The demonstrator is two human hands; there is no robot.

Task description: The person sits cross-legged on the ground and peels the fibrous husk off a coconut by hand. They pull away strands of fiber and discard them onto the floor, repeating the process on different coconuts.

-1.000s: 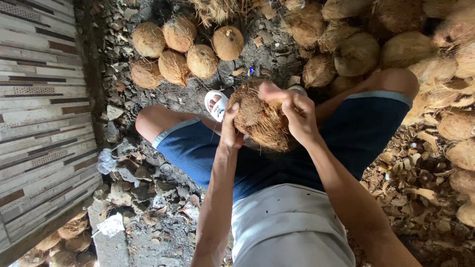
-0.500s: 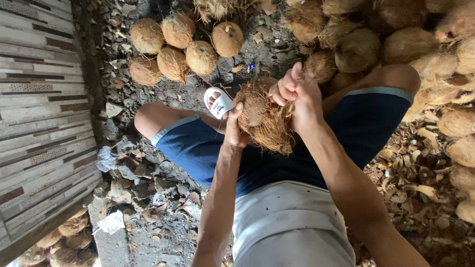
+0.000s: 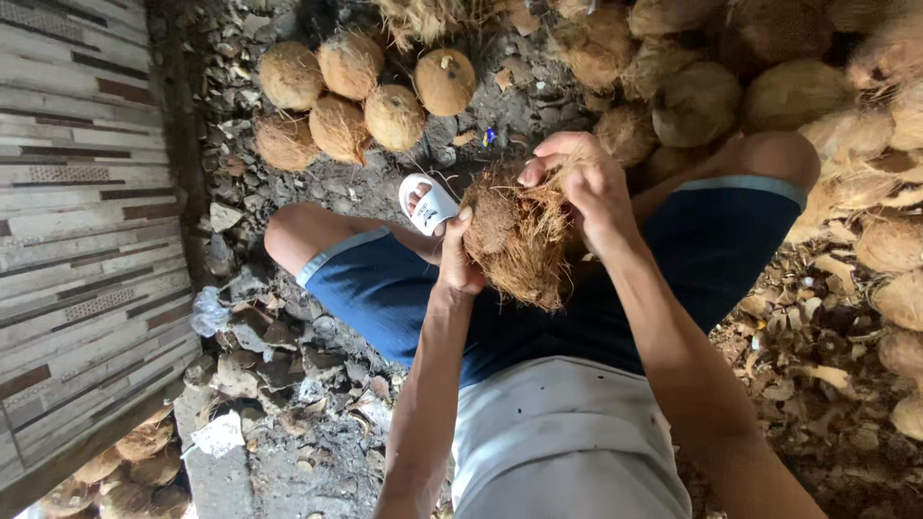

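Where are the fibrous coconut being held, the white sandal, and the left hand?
coconut (image 3: 519, 245), head view, on its fibrous husk.
white sandal (image 3: 430, 204), head view, on its strap.
left hand (image 3: 459, 264), head view, on its back.

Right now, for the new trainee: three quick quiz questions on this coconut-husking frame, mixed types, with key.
1. True or false: both hands grip the husked coconut.
2. Which hand pulls fibre at the top? A) left hand B) right hand
3. Fill in: the foot beside the coconut wears a white ____.

Key: 1 true; 2 B; 3 sandal.
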